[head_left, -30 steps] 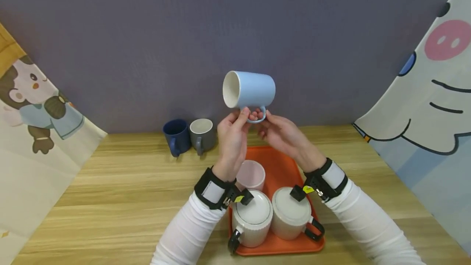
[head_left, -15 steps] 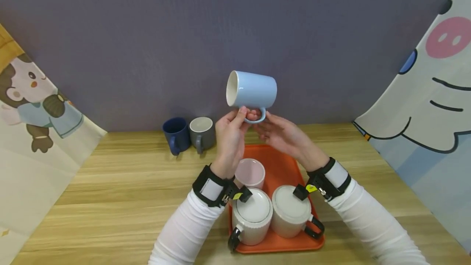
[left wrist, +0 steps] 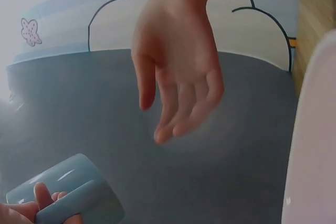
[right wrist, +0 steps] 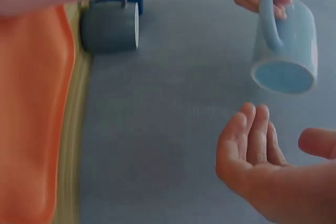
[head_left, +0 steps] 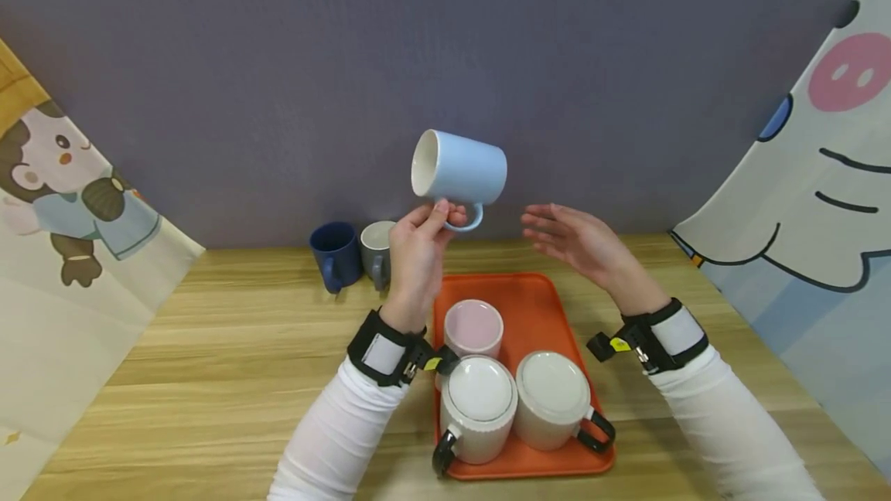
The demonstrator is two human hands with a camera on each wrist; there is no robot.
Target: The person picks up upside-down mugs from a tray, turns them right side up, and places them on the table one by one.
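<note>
A light blue mug [head_left: 468,168] with a white inside is held up in the air, tipped on its side with its mouth to the left and handle downward. My left hand [head_left: 420,257] grips it by the handle near the rim; in the right wrist view, fingers pass through the handle of the mug [right wrist: 294,40]. Apart from the mug, to its right, hovers my right hand [head_left: 581,246], its fingers loosely extended and holding nothing. The left wrist view also shows that right hand [left wrist: 181,61] with palm and fingers free.
An orange tray [head_left: 532,308] below bears a pink mug [head_left: 473,327] and two upside-down white mugs [head_left: 480,408] with black handles. Dark blue [head_left: 336,257] and grey [head_left: 377,253] mugs stand at the back left, against the grey wall [head_left: 278,99].
My right hand has let go of the blue mug and moved away to the right. My left hand has shifted slightly left with the mug, which tilts a little more.
</note>
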